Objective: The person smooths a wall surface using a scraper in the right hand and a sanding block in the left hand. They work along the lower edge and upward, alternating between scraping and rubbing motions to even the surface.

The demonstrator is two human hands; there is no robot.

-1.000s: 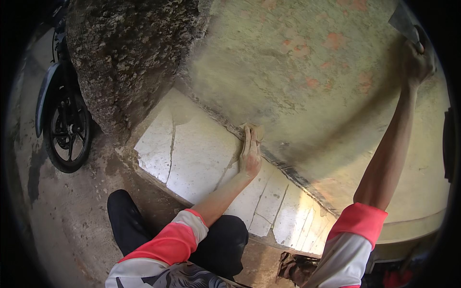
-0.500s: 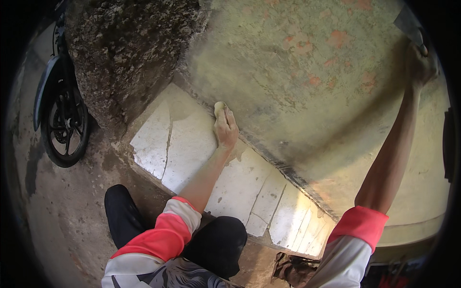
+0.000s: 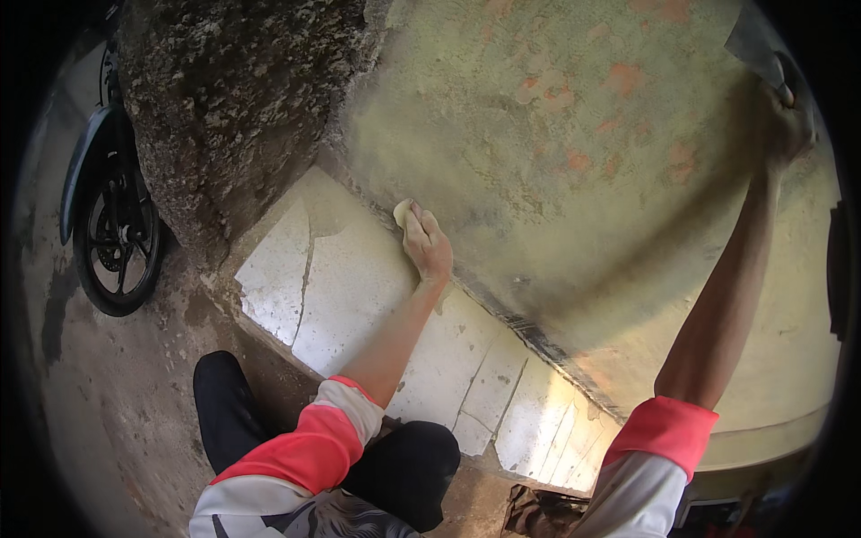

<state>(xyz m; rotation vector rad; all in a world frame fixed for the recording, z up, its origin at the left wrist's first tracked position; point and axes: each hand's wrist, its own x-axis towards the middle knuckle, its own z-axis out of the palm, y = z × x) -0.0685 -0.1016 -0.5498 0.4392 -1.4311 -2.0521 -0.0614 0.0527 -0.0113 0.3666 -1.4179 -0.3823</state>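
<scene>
My left hand [image 3: 428, 247] is closed round a pale yellowish, rounded piece [image 3: 402, 213], whose exact kind I cannot make out. It is by the foot of the wall [image 3: 502, 179], just above a cracked white tiled ledge [image 3: 359, 269]. The wall's greenish paint is patchy, with orange-pink spots. Far up at the right, my right hand [image 3: 789, 134] grips the handle of a scraper. The scraper's wide, flat grey blade [image 3: 753, 43] points up and left, near the wall. Shadow darkens that hand, so its fingers show only in part.
Rough dark rock or masonry [image 3: 238, 108] juts out at the upper left, against the wall. Beyond it stands a motorbike, its front wheel [image 3: 117, 238] on the stained concrete floor [image 3: 134, 386]. Crumpled brown material [image 3: 538, 513] lies below the ledge, near my right sleeve.
My left hand has shifted slightly down and right along the base of the wall, the pale piece still in it. My right hand and the scraper have barely moved. The view has shifted a little.
</scene>
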